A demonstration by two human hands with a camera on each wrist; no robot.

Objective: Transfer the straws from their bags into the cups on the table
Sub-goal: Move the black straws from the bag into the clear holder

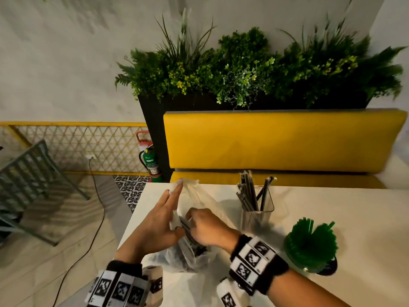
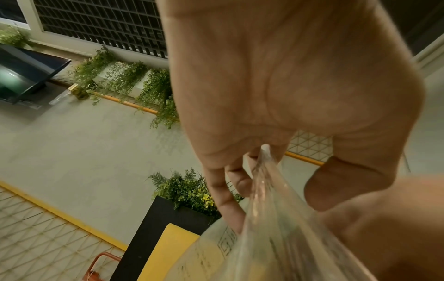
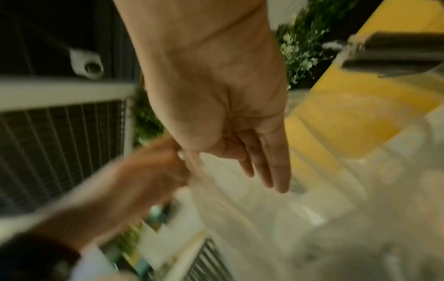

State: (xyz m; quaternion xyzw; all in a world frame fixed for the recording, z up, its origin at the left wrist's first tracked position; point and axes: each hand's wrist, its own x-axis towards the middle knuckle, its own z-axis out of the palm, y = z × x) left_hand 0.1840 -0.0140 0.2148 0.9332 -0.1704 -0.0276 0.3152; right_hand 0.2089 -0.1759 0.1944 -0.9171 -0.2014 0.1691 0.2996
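Plastic bag (image 1: 190, 251), print unreadable, gripped by left hand (image 1: 155, 227); right hand (image 1: 208, 229) pinches it.

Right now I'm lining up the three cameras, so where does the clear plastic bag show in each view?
Head: the clear plastic bag lies centre-low on the white table, between both hands.
Left wrist: lower right, its film running down from the left hand.
Right wrist: a blurred sheet below the right hand.
Shared landmark: the yellow bench.

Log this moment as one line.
left hand: holds bag open | right hand: reaching into bag for dark straws | clear cup: part filled
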